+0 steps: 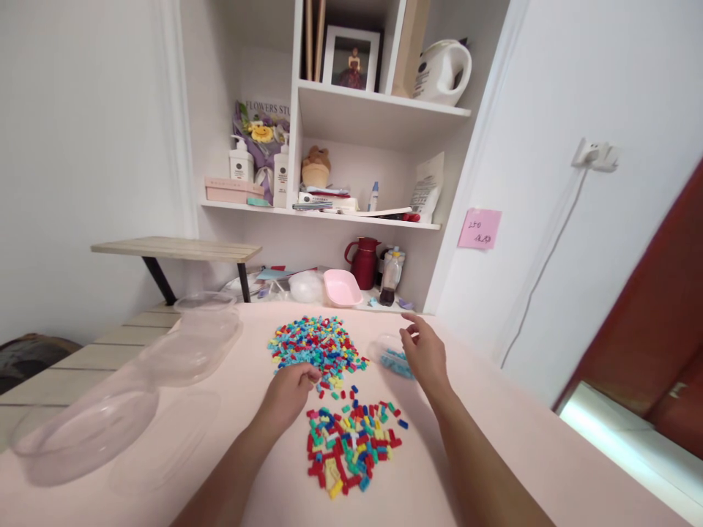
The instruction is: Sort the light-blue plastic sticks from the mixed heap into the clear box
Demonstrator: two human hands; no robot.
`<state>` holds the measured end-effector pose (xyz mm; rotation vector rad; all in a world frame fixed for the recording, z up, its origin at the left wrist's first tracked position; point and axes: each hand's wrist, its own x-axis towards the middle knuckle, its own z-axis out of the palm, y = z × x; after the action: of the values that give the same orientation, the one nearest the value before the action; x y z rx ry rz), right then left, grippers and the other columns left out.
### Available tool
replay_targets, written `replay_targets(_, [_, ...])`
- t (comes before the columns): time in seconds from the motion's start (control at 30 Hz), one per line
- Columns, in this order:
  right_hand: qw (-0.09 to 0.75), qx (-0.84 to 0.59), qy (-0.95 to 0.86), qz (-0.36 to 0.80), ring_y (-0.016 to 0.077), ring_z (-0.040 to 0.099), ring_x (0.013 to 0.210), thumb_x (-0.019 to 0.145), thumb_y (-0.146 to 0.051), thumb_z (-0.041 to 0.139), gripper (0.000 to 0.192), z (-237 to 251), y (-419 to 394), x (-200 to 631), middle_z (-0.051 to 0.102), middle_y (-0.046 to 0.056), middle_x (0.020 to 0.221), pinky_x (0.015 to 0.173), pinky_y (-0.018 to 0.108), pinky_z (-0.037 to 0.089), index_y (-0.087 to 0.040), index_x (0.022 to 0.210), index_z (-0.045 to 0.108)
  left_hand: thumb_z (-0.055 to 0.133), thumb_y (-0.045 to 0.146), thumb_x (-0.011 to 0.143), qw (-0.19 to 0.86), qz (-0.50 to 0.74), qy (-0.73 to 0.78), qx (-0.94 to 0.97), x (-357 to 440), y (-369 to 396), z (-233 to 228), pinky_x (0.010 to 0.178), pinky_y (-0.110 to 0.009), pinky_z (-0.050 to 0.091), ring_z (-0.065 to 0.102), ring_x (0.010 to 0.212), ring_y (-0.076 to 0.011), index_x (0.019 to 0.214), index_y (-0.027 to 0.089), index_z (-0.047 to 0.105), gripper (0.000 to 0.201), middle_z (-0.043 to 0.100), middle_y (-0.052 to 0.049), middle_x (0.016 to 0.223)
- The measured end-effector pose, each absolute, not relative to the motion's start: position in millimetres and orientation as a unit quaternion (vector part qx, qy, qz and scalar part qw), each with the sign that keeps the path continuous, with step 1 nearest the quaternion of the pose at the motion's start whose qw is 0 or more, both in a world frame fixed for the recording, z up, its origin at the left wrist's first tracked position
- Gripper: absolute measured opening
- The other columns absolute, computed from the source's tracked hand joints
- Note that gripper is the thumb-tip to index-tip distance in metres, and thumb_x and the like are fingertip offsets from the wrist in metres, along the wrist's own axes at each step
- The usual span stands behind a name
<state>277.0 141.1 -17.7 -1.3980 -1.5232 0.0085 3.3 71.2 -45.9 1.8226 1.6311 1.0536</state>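
Small colourful building bricks lie in two heaps on the pink tabletop, a far heap point(318, 340) and a nearer, looser heap point(351, 443). At the near edge of the far heap is my left hand point(288, 399), its fingers curled together; whatever they may hold is hidden. My right hand point(428, 355) hovers at the right side of a clear plastic bowl point(378, 347), with thumb and forefinger apart and nothing visible between them. Light blue bricks point(396, 362) cover the bottom of this bowl, partly hidden behind the hand.
Several clear plastic containers point(91, 421) stand along the left side. At the back are a pink basin point(343, 288), a dark red jug point(364, 262) and a bottle of dark liquid point(389, 278). A wooden stand point(176, 247) is at the far left, below white shelves point(373, 99).
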Motion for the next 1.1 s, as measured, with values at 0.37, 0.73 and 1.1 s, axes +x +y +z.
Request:
replay_targets(0.37, [0.304, -0.429, -0.833, 0.173, 0.0149, 0.058, 0.065, 0.079, -0.018, 0.048, 0.025, -20, 119, 233, 0.069, 0.000, 0.073, 0.063, 0.024, 0.041, -0.022, 0.087, 0.071, 0.040, 0.010, 0.078, 0.191, 0.352, 0.618, 0.676, 1, 71, -45, 0.077, -0.025, 0.045, 0.065, 0.086, -0.0152, 0.078, 0.022, 0.072, 0.035, 0.074, -0.001, 0.090])
replay_targets(0.73, [0.230, -0.377, -0.875, 0.199, 0.0140, 0.062, 0.076, 0.078, -0.018, 0.057, 0.020, -31, 114, 220, 0.070, 0.000, 0.092, 0.071, 0.023, 0.044, -0.023, 0.092, 0.070, 0.041, 0.012, 0.077, 0.161, 0.315, 0.656, 0.667, 1, 65, -37, 0.065, -0.024, 0.041, 0.064, 0.076, -0.0157, 0.064, 0.023, 0.070, 0.034, 0.073, 0.001, 0.078])
replay_targets(1.1, [0.182, -0.320, -0.912, 0.180, 0.0146, 0.059, 0.081, 0.074, -0.009, 0.053, 0.020, -19, 108, 223, 0.067, 0.000, 0.082, 0.073, 0.022, 0.043, -0.021, 0.079, 0.068, 0.045, 0.010, 0.078, 0.173, 0.313, 0.629, 0.690, -3, 68, -45, 0.084, -0.026, 0.046, 0.064, 0.097, -0.0166, 0.081, 0.026, 0.075, 0.034, 0.073, 0.000, 0.099])
